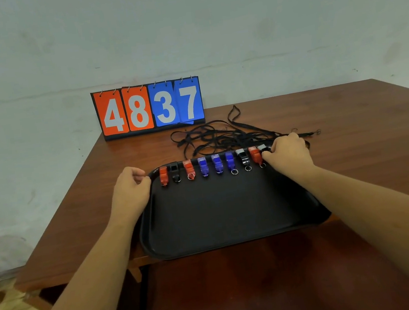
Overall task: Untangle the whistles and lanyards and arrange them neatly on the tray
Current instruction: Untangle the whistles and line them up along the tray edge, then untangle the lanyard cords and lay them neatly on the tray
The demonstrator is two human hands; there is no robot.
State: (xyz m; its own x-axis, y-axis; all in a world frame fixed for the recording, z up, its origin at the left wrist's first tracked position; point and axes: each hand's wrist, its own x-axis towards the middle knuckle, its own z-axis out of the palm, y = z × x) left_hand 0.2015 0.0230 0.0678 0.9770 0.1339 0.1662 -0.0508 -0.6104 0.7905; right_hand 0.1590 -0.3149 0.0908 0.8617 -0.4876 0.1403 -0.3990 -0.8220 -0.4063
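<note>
- From my station I saw the flat black plastic tray (232, 216) lying on the brown wooden table (351, 135), with its near edge reaching over the table's near border.
- The small plastic whistles (217, 164) stood in one row along the far rim of the tray: orange, black, orange, three blue, black, orange. Their metal rings pointed to the near side.
- The right hand (288, 155) was at the far right corner. Its fingertips pinched one more small black whistle (263, 148) with a pale mouthpiece, at the right end of the row.
- The left hand (131, 188) was at the far left corner with the fingers curled. The fingertips met the rim there, but I could not tell if they really gripped it.
- The thin black cord lanyards (222, 137) lay in a loose tangle on the table just beyond the far rim, between the tray and the flip scoreboard (150, 107) showing 4837. None of them was on the tray.
- My judgement: the whistle part was almost finished, as the rings looked free of cords and the row was even.
- What was left, as I judged it, was the bigger half: to separate the lanyards one by one and lay them in order on the free near part of the tray.
</note>
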